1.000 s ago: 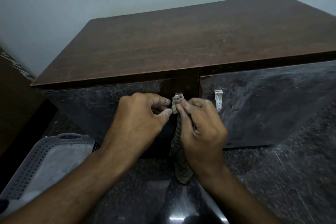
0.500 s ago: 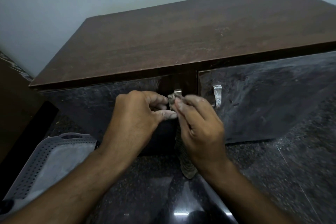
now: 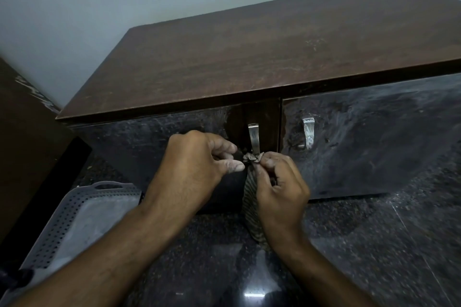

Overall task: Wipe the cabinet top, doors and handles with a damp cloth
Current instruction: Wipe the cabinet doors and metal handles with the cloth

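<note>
Both forearms reach toward twelve o'clock; the left hand [image 3: 197, 164] seems pinched shut; the right hand [image 3: 279, 189] curls, fingertips pinching.

Pale grey-blue wall [image 3: 99, 7] behind. Dark speckled polished stone floor [image 3: 374, 244], light glare near bottom edge. Perforated grey plastic tray [image 3: 82, 219] at lower left; dark brown furniture panel [image 3: 22, 144] along left edge.

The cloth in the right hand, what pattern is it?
Striped, dark and pale bands, on the cloth; the head view, the only one, shows it.
</note>
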